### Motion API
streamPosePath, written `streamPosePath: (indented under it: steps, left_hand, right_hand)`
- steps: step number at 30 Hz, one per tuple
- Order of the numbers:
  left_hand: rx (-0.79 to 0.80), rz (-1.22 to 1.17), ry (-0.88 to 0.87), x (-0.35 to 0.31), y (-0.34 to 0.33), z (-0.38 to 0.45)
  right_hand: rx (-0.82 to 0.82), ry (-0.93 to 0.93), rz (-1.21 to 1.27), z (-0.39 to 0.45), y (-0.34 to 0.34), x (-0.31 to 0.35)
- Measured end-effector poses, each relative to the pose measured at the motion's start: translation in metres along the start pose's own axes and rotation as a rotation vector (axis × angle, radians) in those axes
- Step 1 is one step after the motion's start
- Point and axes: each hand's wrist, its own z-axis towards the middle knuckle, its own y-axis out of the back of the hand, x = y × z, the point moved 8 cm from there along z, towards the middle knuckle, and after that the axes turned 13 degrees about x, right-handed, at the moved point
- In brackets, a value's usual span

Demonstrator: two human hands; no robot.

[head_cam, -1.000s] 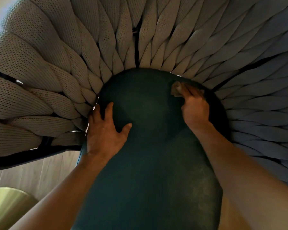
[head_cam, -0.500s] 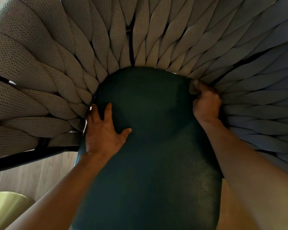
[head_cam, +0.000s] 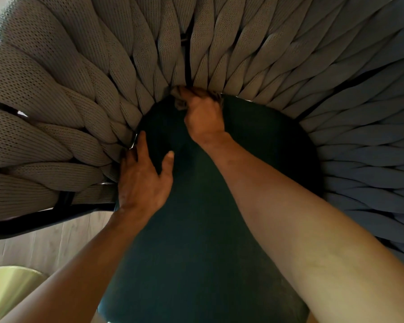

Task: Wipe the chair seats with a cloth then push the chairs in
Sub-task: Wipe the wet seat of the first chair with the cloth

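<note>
A dark green chair seat (head_cam: 254, 173) fills the middle of the view, ringed by a woven grey backrest (head_cam: 91, 78). My right hand (head_cam: 203, 117) grips a small brownish cloth (head_cam: 179, 100) and presses it against the back edge of the seat, where seat and backrest meet. Most of the cloth is hidden under the fingers. My left hand (head_cam: 142, 180) lies flat on the seat's left edge with fingers spread, its thumb pointing toward the centre.
A black chair frame bar (head_cam: 44, 217) runs under the weave at the left. Light wooden floor (head_cam: 44, 248) shows below it. A shiny gold round object (head_cam: 7, 290) sits at the bottom left corner.
My right hand has slid the cloth leftward along the seat's back edge, from the right rim to the back centre. My left hand has stayed on the left edge.
</note>
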Motion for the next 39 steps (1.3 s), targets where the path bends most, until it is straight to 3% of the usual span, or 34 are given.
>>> streamPosePath:
  steps: [3, 6, 9, 13, 19, 24, 28, 31, 34, 39]
  left_hand:
    - [0.011, 0.045, -0.008, -0.001, -0.002, -0.001]
    - [0.034, 0.122, -0.023, 0.001, -0.008, -0.001]
    - [0.072, 0.213, -0.038, 0.006, -0.017, -0.002]
    - [0.057, 0.289, -0.052, 0.009, -0.022, -0.005]
    - [0.031, 0.263, -0.037, 0.002, -0.025, -0.023]
    - [0.129, -0.038, -0.027, -0.001, -0.033, -0.082]
    - [0.233, -0.586, -0.004, -0.014, -0.028, -0.15]
    - [0.297, -0.911, -0.091, -0.03, -0.011, -0.199]
    - [0.368, -1.033, -0.108, -0.031, 0.0, -0.236]
    - [0.258, -1.049, -0.016, -0.01, 0.028, -0.286]
  right_hand:
    - [0.047, 0.067, 0.063, -0.001, 0.0, 0.0]
    - [0.213, 0.132, 0.097, -0.011, -0.004, 0.007]
    - [0.158, 0.13, 0.251, -0.04, 0.011, 0.016]
    - [-0.004, -0.027, 0.563, -0.105, 0.037, 0.011]
    - [0.121, -0.357, 1.032, -0.214, 0.034, -0.001]
    - [0.288, -0.529, 1.196, -0.275, 0.023, -0.003]
    - [0.401, -0.54, 1.087, -0.296, 0.039, 0.017]
    - [0.571, -0.49, 0.997, -0.307, 0.055, 0.043]
    - [0.736, -0.337, 0.893, -0.312, 0.074, 0.079]
    - [0.936, -0.161, 0.769, -0.33, 0.091, 0.139]
